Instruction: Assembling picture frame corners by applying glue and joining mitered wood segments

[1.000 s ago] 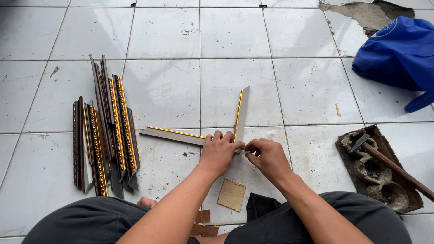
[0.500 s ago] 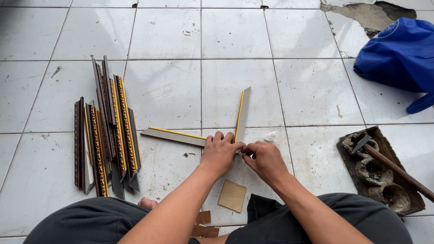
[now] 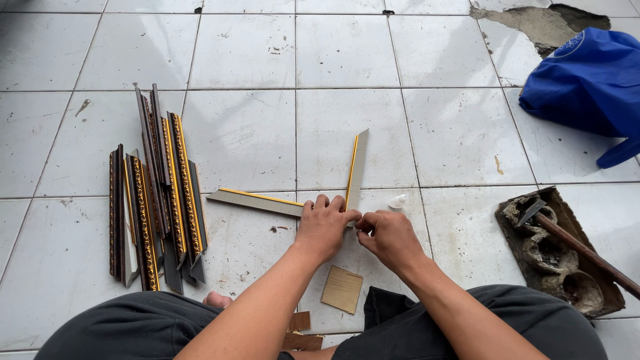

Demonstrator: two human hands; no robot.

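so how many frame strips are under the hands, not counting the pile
2: one frame strip lies leftward from the left hand; the other points away, meeting it at the corner beside the right hand.

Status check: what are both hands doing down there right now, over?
Left hand pressing two frame moulding strips together at their corner. Right hand pinching at that joint. Small white cap lies just beside them.

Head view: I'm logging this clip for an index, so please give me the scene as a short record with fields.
Setting: pale tiled floor, person seated on it
Left hand: presses on the corner where two frame strips meet at an angle
Right hand: fingertips pinched at the same corner
Left of hands: stack of ornate moulding pieces
Near knees: cardboard squares
Right: hammer lying on a block
Top right: blue bag
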